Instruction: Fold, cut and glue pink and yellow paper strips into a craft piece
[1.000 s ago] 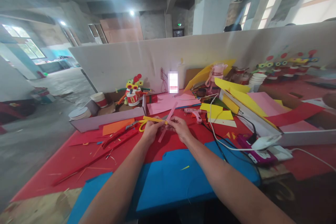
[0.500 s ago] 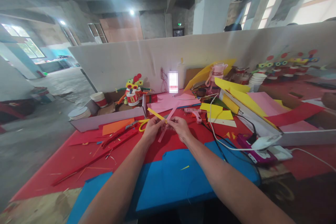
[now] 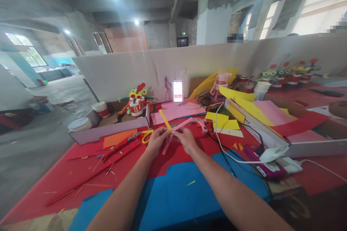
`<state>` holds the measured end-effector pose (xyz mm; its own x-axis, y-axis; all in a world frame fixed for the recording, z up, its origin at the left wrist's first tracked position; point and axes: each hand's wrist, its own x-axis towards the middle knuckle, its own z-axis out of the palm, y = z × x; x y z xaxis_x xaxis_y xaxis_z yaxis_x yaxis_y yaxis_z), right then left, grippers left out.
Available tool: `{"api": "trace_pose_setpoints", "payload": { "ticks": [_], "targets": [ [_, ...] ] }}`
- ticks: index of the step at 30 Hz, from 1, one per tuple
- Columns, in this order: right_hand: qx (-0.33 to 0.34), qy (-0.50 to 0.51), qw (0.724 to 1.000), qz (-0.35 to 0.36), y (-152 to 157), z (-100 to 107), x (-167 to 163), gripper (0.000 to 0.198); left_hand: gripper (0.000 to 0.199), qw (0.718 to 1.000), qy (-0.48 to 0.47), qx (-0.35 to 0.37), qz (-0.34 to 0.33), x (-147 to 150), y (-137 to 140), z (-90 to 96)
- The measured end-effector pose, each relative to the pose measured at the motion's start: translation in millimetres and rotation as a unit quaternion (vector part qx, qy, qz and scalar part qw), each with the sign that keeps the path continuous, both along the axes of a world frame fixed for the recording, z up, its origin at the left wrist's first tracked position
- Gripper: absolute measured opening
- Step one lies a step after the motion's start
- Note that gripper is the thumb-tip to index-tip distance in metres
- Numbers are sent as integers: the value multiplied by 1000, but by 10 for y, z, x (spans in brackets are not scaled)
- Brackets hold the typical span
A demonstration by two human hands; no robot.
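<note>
Above the red table covering, my left hand (image 3: 158,140) and my right hand (image 3: 186,139) meet, fingers pinched together. Between their fingertips a yellow paper strip (image 3: 165,119) crosses a pink paper strip (image 3: 183,124). The yellow one points up and slightly left; the pink one runs to the upper right, and its other end hangs below the fingers. Where the strips cross, the fingers partly cover them. Yellow-handled scissors (image 3: 146,136) lie just left of my left hand. A pink glue gun (image 3: 202,125) rests beyond my right hand.
Pink paper sheets (image 3: 173,110) and yellow paper pieces (image 3: 226,121) lie farther back. Paper-cup figures (image 3: 137,103) stand in a tray at left. A box of coloured paper (image 3: 311,148) and a purple power strip (image 3: 267,164) with cables sit at right. Blue cloth (image 3: 179,191) covers the near edge.
The yellow strip has swung more upright, and the pink strip's upper end has tipped down to the right. Both hands stay together. The view has tilted up slightly.
</note>
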<state>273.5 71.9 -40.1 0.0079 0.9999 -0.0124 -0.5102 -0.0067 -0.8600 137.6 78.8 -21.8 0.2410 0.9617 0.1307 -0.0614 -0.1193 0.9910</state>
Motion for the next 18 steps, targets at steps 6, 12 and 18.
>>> {"api": "trace_pose_setpoints", "payload": {
  "ticks": [6, 12, 18],
  "targets": [
    [-8, 18, 1000, -18, 4, -33, -39, 37, 33, 1000, 4, -6, 28, 11, -26, 10],
    [42, -52, 998, 15, 0, -37, 16, 30, 30, 1000, 22, -11, 15, 9, -23, -1],
    [42, -71, 994, -74, 60, -13, 99, 25, 18, 961, 194, 101, 172, -211, 103, 51]
  ]
}}
